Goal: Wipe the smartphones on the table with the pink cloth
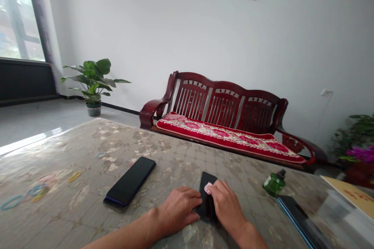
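A black phone [206, 183] lies screen up on the patterned table [175, 155]. My left hand [178, 210] rests on the table and grips the phone's left edge, fingers curled. My right hand [224, 206] presses a small pink cloth [208, 188] onto the phone's screen with pinched fingers. A second, larger black phone [130, 181] lies to the left, apart from both hands.
A small green bottle [274, 183] stands at the right, with a dark flat device [300, 218] in front of it and a yellow box [350, 194] beyond. Several coloured rubber bands [37, 190] lie at the left. A red wooden bench [228, 124] stands behind the table.
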Action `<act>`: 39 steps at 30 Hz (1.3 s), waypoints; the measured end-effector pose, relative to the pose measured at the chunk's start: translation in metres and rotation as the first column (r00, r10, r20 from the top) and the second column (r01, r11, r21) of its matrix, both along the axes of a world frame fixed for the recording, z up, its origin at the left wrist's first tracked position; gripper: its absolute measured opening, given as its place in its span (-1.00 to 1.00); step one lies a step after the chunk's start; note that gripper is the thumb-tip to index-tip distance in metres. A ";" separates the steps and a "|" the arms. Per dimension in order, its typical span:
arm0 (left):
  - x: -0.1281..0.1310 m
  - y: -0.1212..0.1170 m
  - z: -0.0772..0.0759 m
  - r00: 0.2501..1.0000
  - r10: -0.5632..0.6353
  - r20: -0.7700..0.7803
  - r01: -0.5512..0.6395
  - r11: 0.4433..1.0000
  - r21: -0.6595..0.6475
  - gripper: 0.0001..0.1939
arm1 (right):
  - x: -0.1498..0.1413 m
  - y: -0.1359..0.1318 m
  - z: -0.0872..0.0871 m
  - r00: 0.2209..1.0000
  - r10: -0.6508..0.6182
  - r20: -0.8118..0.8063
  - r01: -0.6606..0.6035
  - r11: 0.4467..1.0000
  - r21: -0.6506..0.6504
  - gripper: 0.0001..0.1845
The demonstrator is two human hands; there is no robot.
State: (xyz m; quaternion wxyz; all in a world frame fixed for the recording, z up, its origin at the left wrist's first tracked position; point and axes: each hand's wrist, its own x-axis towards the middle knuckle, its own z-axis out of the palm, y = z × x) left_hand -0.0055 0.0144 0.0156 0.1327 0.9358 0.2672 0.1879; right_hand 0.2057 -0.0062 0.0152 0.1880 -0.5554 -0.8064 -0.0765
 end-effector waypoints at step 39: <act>-0.002 0.000 0.000 1.000 -0.002 0.004 0.002 1.000 -0.017 -0.82 | 0.001 0.000 0.003 0.994 0.105 -0.013 -0.105 0.994 -0.027 -0.73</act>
